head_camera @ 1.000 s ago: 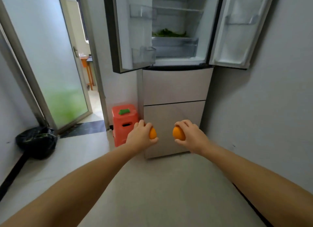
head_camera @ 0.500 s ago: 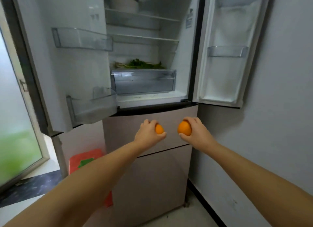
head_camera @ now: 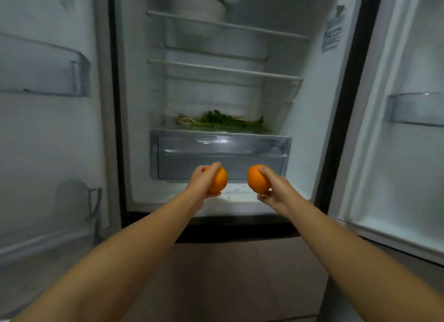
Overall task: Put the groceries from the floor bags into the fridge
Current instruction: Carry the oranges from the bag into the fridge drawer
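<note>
The fridge [head_camera: 310,119] stands with both upper doors swung wide. My left hand [head_camera: 200,182] grips an orange [head_camera: 219,181], and my right hand [head_camera: 276,189] grips a second orange [head_camera: 257,179]. Both fruits hover side by side just in front of the clear crisper drawer [head_camera: 219,153], above the white floor of the compartment. Leafy greens [head_camera: 221,122] lie on the glass shelf over that drawer. The floor bags are out of view.
A stack of white bowls [head_camera: 197,7] sits on the top shelf; the middle wire-edged shelf [head_camera: 223,69] holds nothing. The left door [head_camera: 48,134] carries clear bins, and so does the right door [head_camera: 413,110]. Closed lower drawers [head_camera: 240,273] lie below my arms.
I have come close to the fridge and the view has tilted up. Both hands rose with their oranges from in front of the lower drawers to the open compartment.
</note>
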A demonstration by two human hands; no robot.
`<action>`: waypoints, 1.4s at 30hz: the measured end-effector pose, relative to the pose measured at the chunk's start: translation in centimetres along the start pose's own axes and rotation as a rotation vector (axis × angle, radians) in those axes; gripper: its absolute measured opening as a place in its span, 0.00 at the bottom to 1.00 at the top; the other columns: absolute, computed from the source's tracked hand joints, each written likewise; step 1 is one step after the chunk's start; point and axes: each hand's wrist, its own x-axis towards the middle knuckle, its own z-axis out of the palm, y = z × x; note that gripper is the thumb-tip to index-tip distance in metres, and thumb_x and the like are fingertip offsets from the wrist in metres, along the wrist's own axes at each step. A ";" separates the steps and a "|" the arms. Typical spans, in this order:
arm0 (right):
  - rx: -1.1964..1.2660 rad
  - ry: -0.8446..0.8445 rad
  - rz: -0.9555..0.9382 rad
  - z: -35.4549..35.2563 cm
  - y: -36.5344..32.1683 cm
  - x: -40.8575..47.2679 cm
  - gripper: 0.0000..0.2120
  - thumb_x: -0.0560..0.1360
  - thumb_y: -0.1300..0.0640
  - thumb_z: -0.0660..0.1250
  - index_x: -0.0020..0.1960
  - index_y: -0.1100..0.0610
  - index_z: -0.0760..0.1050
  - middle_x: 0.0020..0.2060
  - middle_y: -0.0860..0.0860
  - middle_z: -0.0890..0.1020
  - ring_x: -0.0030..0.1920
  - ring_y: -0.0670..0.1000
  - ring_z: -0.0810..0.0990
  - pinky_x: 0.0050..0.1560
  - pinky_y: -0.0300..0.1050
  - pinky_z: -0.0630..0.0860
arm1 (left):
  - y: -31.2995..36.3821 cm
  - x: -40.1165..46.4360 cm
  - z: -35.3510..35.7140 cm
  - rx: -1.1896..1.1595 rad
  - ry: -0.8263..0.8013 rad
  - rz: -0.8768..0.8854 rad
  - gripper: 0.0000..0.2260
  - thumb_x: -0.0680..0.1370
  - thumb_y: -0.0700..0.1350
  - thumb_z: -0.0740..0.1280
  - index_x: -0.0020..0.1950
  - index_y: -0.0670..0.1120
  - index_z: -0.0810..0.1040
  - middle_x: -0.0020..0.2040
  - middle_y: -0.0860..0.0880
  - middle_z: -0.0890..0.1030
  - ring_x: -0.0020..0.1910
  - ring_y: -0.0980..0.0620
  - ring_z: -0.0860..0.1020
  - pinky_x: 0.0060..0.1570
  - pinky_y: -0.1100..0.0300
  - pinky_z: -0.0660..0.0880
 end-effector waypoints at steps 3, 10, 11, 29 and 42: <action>0.178 -0.048 0.054 1.3 -0.6 5.8 0.20 0.74 0.46 0.66 0.62 0.54 0.68 0.53 0.58 0.74 0.43 0.54 0.76 0.30 0.43 0.72 | 1.1 5.0 1.0 -0.199 -0.037 -0.077 0.18 0.76 0.55 0.67 0.60 0.48 0.70 0.54 0.43 0.74 0.43 0.47 0.77 0.34 0.55 0.76; 0.360 -0.131 0.035 3.4 -4.7 14.7 0.13 0.76 0.45 0.60 0.47 0.56 0.71 0.40 0.56 0.77 0.35 0.52 0.74 0.23 0.32 0.69 | 4.6 12.8 1.8 -0.414 -0.053 -0.144 0.11 0.75 0.54 0.68 0.48 0.48 0.73 0.46 0.43 0.77 0.39 0.48 0.77 0.24 0.62 0.76; 0.381 -0.129 0.042 3.4 -4.9 15.3 0.13 0.76 0.46 0.60 0.46 0.56 0.71 0.39 0.57 0.77 0.35 0.52 0.75 0.23 0.33 0.68 | 4.8 13.5 1.6 -0.453 -0.056 -0.162 0.13 0.74 0.54 0.68 0.50 0.48 0.73 0.48 0.43 0.77 0.40 0.47 0.77 0.23 0.62 0.76; 0.358 -0.191 0.021 -0.4 -5.2 6.0 0.14 0.74 0.45 0.61 0.47 0.56 0.72 0.38 0.56 0.77 0.33 0.52 0.74 0.25 0.32 0.68 | 4.7 2.1 2.7 -0.651 -0.002 -0.058 0.13 0.75 0.54 0.67 0.53 0.48 0.73 0.47 0.43 0.76 0.39 0.48 0.77 0.25 0.63 0.77; 0.289 -0.248 0.028 -4.3 -4.1 -0.8 0.13 0.75 0.45 0.60 0.51 0.54 0.72 0.44 0.56 0.78 0.36 0.53 0.76 0.24 0.34 0.69 | 4.0 -6.8 2.8 -0.513 0.044 -0.088 0.11 0.74 0.54 0.69 0.48 0.50 0.72 0.53 0.42 0.75 0.44 0.46 0.77 0.27 0.61 0.77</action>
